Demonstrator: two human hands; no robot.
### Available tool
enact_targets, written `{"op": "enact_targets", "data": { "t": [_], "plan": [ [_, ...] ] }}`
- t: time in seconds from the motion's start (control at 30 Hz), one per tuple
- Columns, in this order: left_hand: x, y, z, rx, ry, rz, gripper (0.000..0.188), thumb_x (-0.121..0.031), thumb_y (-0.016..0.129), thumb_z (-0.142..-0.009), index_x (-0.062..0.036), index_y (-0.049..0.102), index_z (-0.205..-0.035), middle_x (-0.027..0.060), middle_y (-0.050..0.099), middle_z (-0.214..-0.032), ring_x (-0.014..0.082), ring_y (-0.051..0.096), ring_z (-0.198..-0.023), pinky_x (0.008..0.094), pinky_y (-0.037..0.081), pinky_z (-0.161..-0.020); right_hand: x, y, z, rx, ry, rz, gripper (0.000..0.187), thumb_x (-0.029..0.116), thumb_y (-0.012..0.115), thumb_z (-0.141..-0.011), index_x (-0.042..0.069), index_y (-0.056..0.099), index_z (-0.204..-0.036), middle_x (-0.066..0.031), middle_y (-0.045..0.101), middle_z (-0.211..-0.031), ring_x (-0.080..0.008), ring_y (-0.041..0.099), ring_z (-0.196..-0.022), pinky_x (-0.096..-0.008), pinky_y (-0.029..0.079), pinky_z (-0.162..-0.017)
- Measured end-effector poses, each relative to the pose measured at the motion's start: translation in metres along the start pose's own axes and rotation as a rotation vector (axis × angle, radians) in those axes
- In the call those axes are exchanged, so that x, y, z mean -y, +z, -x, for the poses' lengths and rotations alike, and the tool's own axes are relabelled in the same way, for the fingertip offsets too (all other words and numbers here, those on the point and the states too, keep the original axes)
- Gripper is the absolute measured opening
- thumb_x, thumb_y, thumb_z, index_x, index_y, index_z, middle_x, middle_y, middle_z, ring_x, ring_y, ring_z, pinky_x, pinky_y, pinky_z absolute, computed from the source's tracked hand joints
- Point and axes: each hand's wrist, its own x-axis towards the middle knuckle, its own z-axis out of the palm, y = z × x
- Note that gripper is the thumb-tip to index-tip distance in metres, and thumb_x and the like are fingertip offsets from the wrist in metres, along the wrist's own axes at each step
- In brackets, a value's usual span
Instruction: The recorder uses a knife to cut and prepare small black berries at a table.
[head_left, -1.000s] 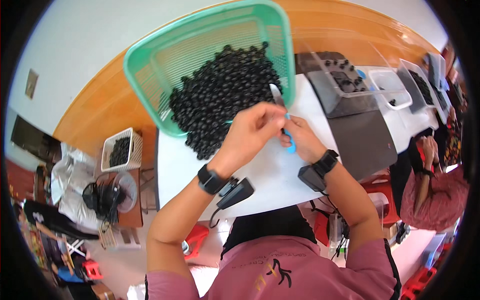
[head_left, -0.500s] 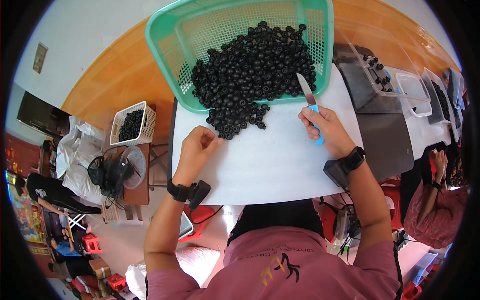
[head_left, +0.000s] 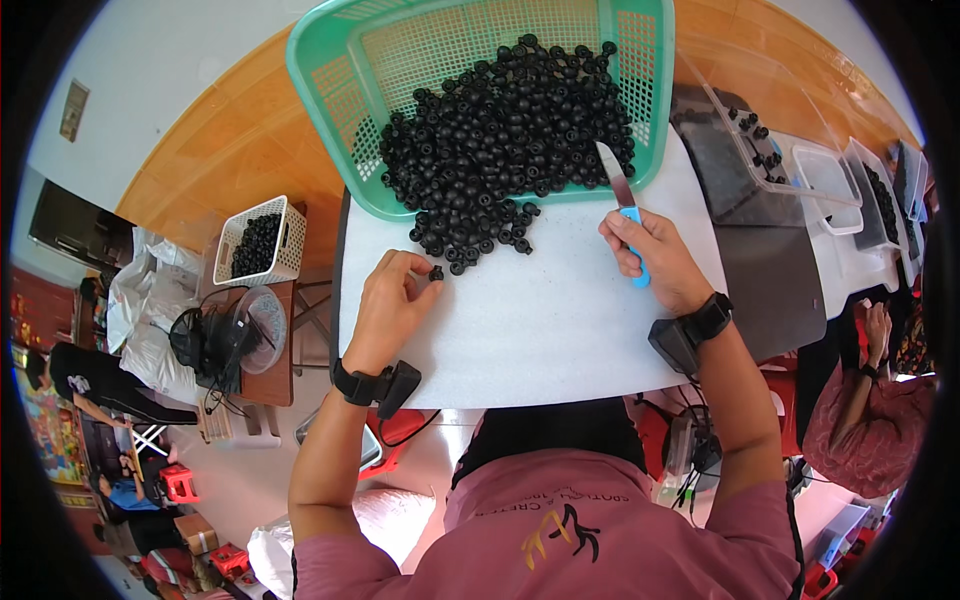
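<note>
A green mesh basket point(head_left: 668, 110) is tipped toward me, and a heap of small round black parts with holes point(head_left: 500, 140) spills from it onto the white work surface point(head_left: 540, 320). At the near left edge of the spill, my left hand point(head_left: 390, 305) pinches one small round black part point(head_left: 436, 273) between thumb and fingertips. To the right, my right hand point(head_left: 655, 260) is closed around the blue handle of a small knife point(head_left: 628, 212). Its blade points up and away, in front of the basket's right side. The two hands are well apart.
On the left, a white basket of black parts point(head_left: 257, 248) stands by a clear round tub point(head_left: 265, 330). Clear plastic bins point(head_left: 790, 150) and a white tray point(head_left: 828, 178) are at the right. Another person's hand point(head_left: 878, 332) shows at far right.
My left thumb and fingers have taken one black part from the near edge of the spill. My right hand and the knife have hardly moved.
</note>
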Motion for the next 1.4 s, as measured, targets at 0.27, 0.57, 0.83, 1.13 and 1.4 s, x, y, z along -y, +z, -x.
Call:
{"op": "enact_targets", "data": {
  "t": [0.27,0.57,0.83,1.13,1.4],
  "plan": [
    [-0.019,-0.006,0.004,0.134,-0.155,0.089,0.021,-0.004,0.07,-0.081,-0.001,0.059,-0.098,0.0025,0.06,-0.073,0.0072,0.053,-0.065,0.0224,0.043,-0.06,-0.002,0.0,0.002,0.042,-0.018,0.072,0.025,0.03,0.062,-0.095,0.005,0.061,-0.094,0.0052,0.051,-0.074,-0.0019,0.038,-0.055,-0.0185,0.03,-0.05],
    [-0.087,0.045,-0.026,0.316,0.059,0.442,0.021,-0.002,0.068,-0.083,-0.0025,0.057,-0.101,-0.0011,0.059,-0.081,0.0043,0.054,-0.07,0.0202,0.043,-0.062,0.003,0.017,0.01,0.185,-0.049,0.067,0.021,0.027,0.069,-0.09,0.008,0.063,-0.099,0.0078,0.05,-0.074,-0.0012,0.038,-0.058,-0.0185,0.028,-0.051],
    [-0.097,0.075,-0.05,0.265,0.161,0.572,0.023,0.0,0.066,-0.086,-0.0006,0.062,-0.109,-0.0008,0.055,-0.091,0.0057,0.056,-0.078,0.021,0.045,-0.069,-0.001,0.005,0.006,0.187,-0.032,-0.128,0.02,0.024,0.066,-0.092,0.007,0.063,-0.1,0.007,0.05,-0.072,-0.0023,0.037,-0.056,-0.0203,0.028,-0.05],
    [-0.092,0.089,-0.052,0.151,0.306,0.638,0.027,0.001,0.071,-0.081,-0.0022,0.068,-0.108,0.0039,0.058,-0.093,0.0119,0.058,-0.081,0.0252,0.051,-0.071,0.0,0.007,0.006,0.186,-0.003,-0.144,0.024,0.028,0.067,-0.091,0.006,0.064,-0.098,0.0066,0.047,-0.067,-0.0027,0.036,-0.055,-0.0205,0.027,-0.049],
    [-0.084,0.093,-0.053,0.178,0.323,0.708,0.027,0.001,0.069,-0.083,-0.0025,0.068,-0.109,0.0039,0.058,-0.098,0.0129,0.059,-0.085,0.0253,0.05,-0.075,-0.001,0.008,0.006,0.161,-0.034,-0.12,0.024,0.028,0.067,-0.092,0.005,0.064,-0.097,0.0059,0.048,-0.066,-0.003,0.038,-0.054,-0.0203,0.027,-0.048]
  ]
}}
